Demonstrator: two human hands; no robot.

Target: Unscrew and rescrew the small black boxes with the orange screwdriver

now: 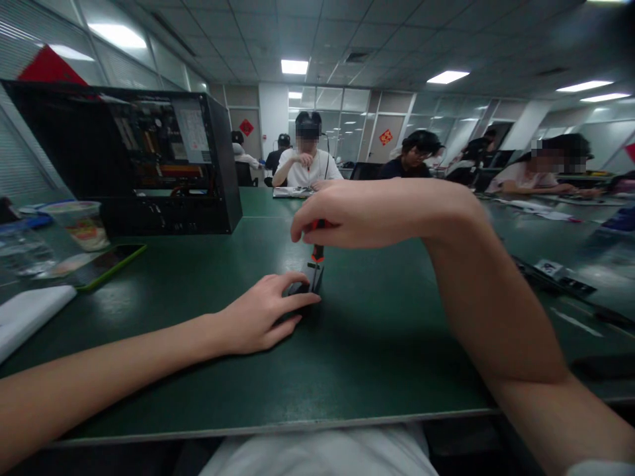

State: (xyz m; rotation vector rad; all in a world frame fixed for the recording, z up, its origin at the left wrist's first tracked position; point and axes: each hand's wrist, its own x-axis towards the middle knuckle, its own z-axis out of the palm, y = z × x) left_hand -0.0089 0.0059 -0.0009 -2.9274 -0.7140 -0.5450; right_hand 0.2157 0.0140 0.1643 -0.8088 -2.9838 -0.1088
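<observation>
My left hand [262, 317] rests on the green table [367, 357] with its fingers curled round a small black part [305, 285], holding it down. Right above it, my right hand [347, 215] is closed round a screwdriver with a red and black handle [317, 251]. The screwdriver stands upright with its tip down on the black part. Most of the part is hidden under my left fingers.
An open black computer case [129, 158] stands at the back left. A phone in a green cover [94, 264], a plastic cup [79, 225] and a white object [24, 317] lie at the left. Several people sit at tables behind. Dark parts [560, 277] lie at the right.
</observation>
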